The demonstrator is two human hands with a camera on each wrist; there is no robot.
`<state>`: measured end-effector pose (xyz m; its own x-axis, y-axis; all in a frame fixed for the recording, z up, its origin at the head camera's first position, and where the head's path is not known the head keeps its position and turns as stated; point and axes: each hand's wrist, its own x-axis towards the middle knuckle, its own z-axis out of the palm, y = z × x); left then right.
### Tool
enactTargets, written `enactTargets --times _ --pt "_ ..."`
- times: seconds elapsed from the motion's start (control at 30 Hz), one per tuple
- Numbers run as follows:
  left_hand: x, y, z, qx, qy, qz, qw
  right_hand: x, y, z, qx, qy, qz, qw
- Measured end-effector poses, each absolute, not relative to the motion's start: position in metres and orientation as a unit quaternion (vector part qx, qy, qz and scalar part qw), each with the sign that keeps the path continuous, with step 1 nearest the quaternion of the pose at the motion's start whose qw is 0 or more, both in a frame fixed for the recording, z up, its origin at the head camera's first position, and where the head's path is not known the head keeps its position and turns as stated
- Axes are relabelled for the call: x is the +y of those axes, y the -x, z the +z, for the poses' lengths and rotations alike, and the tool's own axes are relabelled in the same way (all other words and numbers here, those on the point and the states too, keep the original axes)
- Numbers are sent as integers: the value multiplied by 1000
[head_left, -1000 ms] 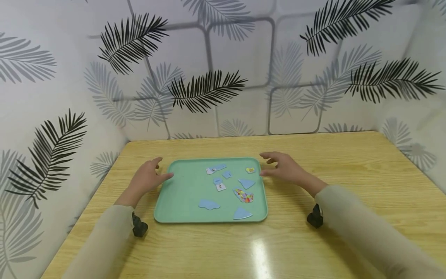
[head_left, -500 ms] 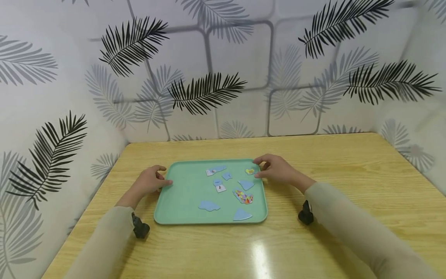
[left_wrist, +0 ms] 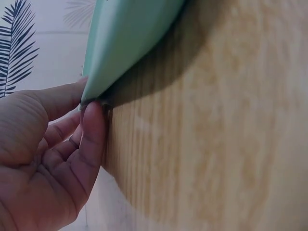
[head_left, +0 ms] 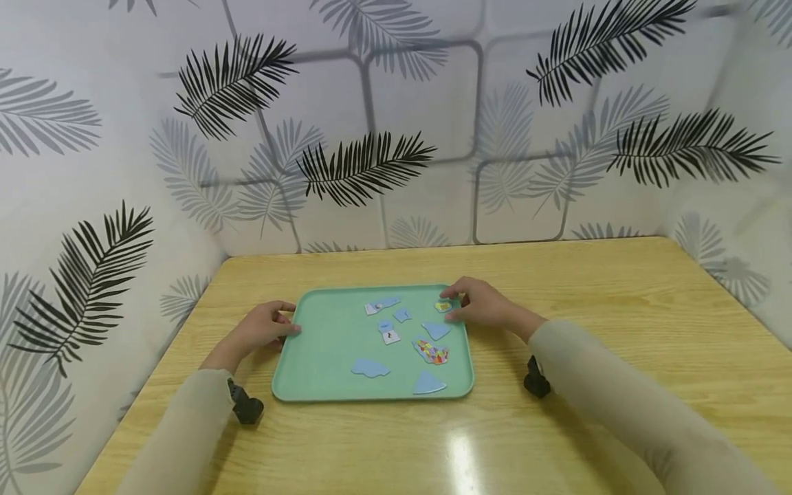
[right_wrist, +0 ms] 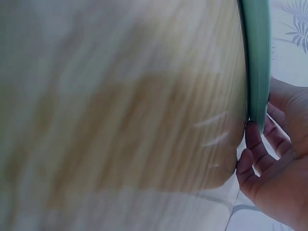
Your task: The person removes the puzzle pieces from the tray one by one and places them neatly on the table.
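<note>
A mint-green tray (head_left: 322, 357) lies on the wooden table, with flat, irregular puzzle pieces on its right half. My left hand (head_left: 260, 326) pinches the tray's left rim. In the left wrist view, a fingertip (left_wrist: 94, 115) is tucked under the edge. On the opposite side, my right hand (head_left: 485, 302) grips the right rim near the far corner. The right wrist view has fingers (right_wrist: 255, 139) below the tray edge (right_wrist: 258, 62) and the thumb on its upper side. A small yellow-patterned piece (head_left: 443, 306) lies by the right fingertips.
Pale blue pieces (head_left: 370, 368) and a multicoloured piece (head_left: 432, 351) lie loose inside the tray. Table surface (head_left: 588, 289) surrounds the tray. A leaf-patterned wall covering (head_left: 421, 199) rises behind the table and along both sides.
My right hand has come in leftward from beside the tray and taken hold of its right rim. My left hand's fingers have closed on the left rim. The pieces keep their places on the tray.
</note>
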<state>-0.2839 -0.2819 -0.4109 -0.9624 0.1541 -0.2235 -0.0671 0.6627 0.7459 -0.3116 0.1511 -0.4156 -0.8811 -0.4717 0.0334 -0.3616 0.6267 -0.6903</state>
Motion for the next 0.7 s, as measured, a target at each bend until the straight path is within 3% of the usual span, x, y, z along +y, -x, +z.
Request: enactTargets --times 0.7 --pt "-282 284 -411 893 -25 426 146 142 312 -416 906 224 -351 72"
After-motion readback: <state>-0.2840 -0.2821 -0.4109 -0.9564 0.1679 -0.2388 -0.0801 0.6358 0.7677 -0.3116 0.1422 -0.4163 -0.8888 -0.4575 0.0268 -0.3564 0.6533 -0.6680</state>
